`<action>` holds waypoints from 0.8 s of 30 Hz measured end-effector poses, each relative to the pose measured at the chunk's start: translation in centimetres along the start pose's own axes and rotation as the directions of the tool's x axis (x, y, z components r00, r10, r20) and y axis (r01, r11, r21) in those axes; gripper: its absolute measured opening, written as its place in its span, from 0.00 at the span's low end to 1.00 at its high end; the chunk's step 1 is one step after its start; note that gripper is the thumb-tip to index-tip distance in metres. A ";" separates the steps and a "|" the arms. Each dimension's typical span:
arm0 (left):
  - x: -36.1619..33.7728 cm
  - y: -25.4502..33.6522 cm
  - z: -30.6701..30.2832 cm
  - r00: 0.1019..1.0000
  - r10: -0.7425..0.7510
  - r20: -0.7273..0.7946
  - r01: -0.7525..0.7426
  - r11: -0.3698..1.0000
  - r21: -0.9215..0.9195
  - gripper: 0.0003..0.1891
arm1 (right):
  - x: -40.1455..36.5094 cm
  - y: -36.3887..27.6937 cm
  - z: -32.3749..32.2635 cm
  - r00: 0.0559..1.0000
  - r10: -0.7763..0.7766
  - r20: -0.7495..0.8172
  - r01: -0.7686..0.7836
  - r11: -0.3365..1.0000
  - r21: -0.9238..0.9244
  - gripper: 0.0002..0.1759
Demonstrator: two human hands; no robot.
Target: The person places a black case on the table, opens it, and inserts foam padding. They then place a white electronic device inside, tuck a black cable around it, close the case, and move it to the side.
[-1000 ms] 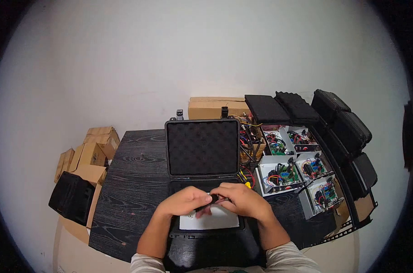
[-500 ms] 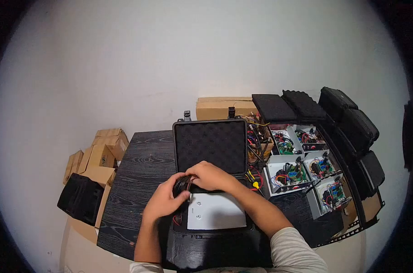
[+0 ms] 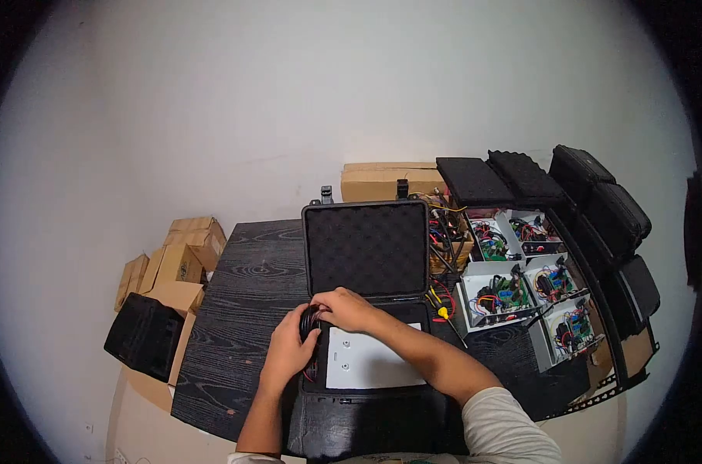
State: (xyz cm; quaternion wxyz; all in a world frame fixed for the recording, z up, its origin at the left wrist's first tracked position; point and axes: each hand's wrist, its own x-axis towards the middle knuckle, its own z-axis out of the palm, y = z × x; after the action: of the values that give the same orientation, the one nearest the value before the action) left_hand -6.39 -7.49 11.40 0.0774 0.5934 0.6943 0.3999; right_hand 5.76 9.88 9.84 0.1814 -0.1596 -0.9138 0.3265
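A coil of black cable (image 3: 310,319) is held between my two hands at the left side of an open black hard case (image 3: 366,206). My left hand (image 3: 293,344) wraps the coil from the left, thumb across its front. My right hand (image 3: 343,309) grips its right side, fingers bent and partly hidden. Right of the coil, a white panel (image 3: 374,363) with small metal fittings lies in the case's base. Dark foam (image 3: 366,247) lines the raised lid. A bit of red wire (image 3: 310,377) shows below my left hand.
Several open white enclosures (image 3: 498,298) with circuit boards and wires stand at the right. A yellow-handled screwdriver (image 3: 443,313) lies beside the case. Black cases (image 3: 598,209) and foam pads (image 3: 475,179) are at the back right. Cardboard boxes (image 3: 182,263) stand left of the dark table (image 3: 250,309).
The view has shifted, so the scene sits slightly further right. Both hands and the coil are slightly lower against the lid, nearer the case's left edge.
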 end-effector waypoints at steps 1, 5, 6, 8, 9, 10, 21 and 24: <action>0.0 0.1 0.0 1.000 0.004 0.019 -0.004 1.000 0.000 0.30 | -0.1 -0.1 -0.2 1.000 0.005 0.022 -0.004 0.999 -0.035 0.18; -0.2 0.4 -0.1 0.998 0.031 0.057 -0.032 0.999 0.021 0.28 | -0.2 1.1 0.3 0.993 -0.100 0.062 0.109 0.981 -0.163 0.12; -0.3 0.6 -0.1 0.998 0.040 0.058 -0.042 0.999 0.031 0.27 | -0.2 1.6 0.7 0.989 -0.146 0.030 0.149 0.978 -0.147 0.11; -0.4 0.8 -0.2 0.997 0.005 0.077 -0.009 0.999 0.050 0.29 | -0.2 2.8 1.4 0.971 -0.237 -0.037 0.231 0.965 -0.121 0.10; -0.4 1.0 -0.3 0.996 -0.012 0.086 0.007 0.998 0.059 0.30 | -0.2 2.2 1.0 0.986 -0.161 -0.030 0.159 0.986 -0.057 0.09; -0.4 1.1 -0.3 0.997 -0.004 0.081 -0.001 0.998 0.065 0.31 | -0.5 1.1 0.2 0.996 -0.084 -0.018 0.084 0.996 0.008 0.09; -0.2 0.5 -0.4 0.983 0.106 0.147 -0.112 0.993 0.033 0.35 | -0.6 1.3 0.0 0.995 -0.077 0.060 0.090 0.961 -0.262 0.10; 0.3 0.3 -0.4 0.980 0.142 0.140 -0.151 0.987 0.053 0.33 | -0.8 1.2 0.1 0.997 -0.050 0.062 0.064 0.966 -0.249 0.12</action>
State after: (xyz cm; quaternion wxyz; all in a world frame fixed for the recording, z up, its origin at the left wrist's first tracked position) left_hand -6.44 -7.45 11.99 0.0760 0.6709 0.6540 0.3411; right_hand 6.67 10.38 8.76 0.1439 -0.1460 -0.9566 0.2073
